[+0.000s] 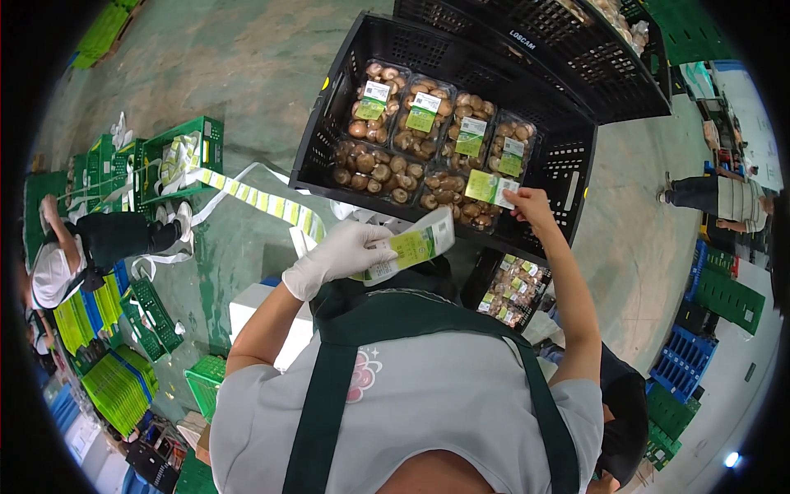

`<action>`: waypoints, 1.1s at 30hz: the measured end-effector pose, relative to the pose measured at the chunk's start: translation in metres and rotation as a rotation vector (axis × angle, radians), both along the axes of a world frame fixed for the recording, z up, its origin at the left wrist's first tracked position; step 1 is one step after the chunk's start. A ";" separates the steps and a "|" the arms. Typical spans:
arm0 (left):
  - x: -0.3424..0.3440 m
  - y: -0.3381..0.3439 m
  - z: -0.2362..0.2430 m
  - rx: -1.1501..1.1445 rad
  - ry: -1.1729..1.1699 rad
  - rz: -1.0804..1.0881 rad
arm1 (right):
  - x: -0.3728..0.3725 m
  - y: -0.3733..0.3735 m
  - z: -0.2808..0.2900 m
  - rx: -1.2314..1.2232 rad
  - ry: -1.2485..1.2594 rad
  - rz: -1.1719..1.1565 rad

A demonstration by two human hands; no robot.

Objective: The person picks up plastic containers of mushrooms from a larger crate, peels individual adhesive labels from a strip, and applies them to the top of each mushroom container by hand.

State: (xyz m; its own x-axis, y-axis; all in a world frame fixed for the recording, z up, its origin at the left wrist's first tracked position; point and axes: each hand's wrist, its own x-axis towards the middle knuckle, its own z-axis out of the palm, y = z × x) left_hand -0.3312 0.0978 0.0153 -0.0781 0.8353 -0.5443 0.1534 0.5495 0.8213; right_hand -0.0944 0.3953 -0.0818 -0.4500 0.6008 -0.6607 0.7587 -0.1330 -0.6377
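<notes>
My left hand [333,262], in a white glove, grips a strip of green-and-white labels [418,245] in front of my apron. My bare right hand [535,207] pinches a single green-and-white label [487,188] just above a mushroom pack; whether the label touches the pack, I cannot tell. Clear packs of brown mushrooms [378,170] lie in two rows inside a black crate [317,144]. In the far row, several packs carry labels, such as the labelled pack [421,115]. The near-left packs show bare mushrooms under the film.
A long label ribbon [267,200] runs from a green crate [210,140] at the left toward my left hand. Another black crate [527,49] stands beyond mine, and a lower crate of labelled packs [514,288] sits below. People stand at left, right and lower right.
</notes>
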 end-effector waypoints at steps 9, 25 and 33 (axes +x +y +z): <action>0.015 0.005 -0.013 0.142 0.229 -0.145 | -0.034 -0.016 -0.111 -0.106 -0.327 0.248; 0.015 0.029 -0.022 0.396 0.154 0.254 | -0.088 -0.085 0.066 -0.163 0.400 0.661; -0.011 0.006 -0.013 -0.034 0.221 0.341 | -0.110 -0.114 0.077 0.106 0.354 0.658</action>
